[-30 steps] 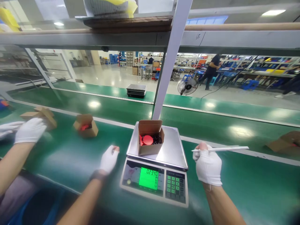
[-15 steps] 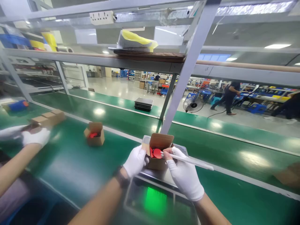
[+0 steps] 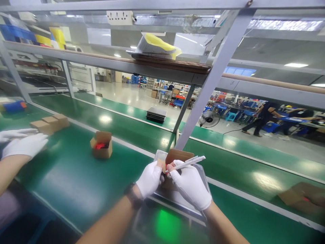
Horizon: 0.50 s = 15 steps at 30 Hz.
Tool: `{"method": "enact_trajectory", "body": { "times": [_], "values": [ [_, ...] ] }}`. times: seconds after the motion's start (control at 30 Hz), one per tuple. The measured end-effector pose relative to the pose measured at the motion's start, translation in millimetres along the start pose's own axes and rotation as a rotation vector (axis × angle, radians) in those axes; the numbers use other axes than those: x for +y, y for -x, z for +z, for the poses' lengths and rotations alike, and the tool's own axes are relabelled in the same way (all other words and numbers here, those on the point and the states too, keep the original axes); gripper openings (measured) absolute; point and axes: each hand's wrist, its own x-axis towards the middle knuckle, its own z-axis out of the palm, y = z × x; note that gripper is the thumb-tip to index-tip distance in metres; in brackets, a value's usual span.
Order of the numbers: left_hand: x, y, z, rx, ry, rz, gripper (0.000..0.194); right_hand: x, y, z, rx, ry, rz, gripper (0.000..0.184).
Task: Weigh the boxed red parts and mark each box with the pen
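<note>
An open cardboard box (image 3: 179, 155) with something red inside stands on a weighing scale (image 3: 205, 178), whose green display (image 3: 167, 225) glows blurred below. My left hand (image 3: 149, 180), in a white glove with bare fingertips, is closed on the box's left side flap (image 3: 161, 163). A white pen (image 3: 189, 163) is pinched in my right hand (image 3: 191, 185), gloved the same way. Its tip points down and left, close to that flap; whether it touches I cannot tell. My right hand hides most of the box's inside and front.
Left on the green work surface, another open box (image 3: 103, 152) holds red items. Further left, a co-worker's gloved hands (image 3: 25, 145) are near several closed boxes (image 3: 52, 124). A slanted metal post (image 3: 203, 98) rises behind the scale. One more box (image 3: 302, 196) lies at far right.
The pen's tip has moved left from over the red item to the box's side flap, and the pen now tilts upward to the right. The co-worker's hands have moved left, away from the closed boxes.
</note>
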Motion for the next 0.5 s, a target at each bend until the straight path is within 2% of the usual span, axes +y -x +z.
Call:
{"method": "enact_trajectory", "body": {
  "times": [0.13,0.33,0.5],
  "values": [
    [1.2,-0.1,-0.6,-0.004,-0.026,0.0,0.046,1.3,0.1,1.6,0.011,0.018,0.003,0.029],
    [3.8,-0.3,-1.3,-0.008,-0.037,0.076,0.046,1.7,0.4,2.7,0.024,-0.017,0.004,0.028],
    [0.9,-0.7,-1.3,-0.017,-0.028,0.051,0.046,2.4,1.2,4.9,0.04,-0.035,0.013,0.03]
  ]
}}
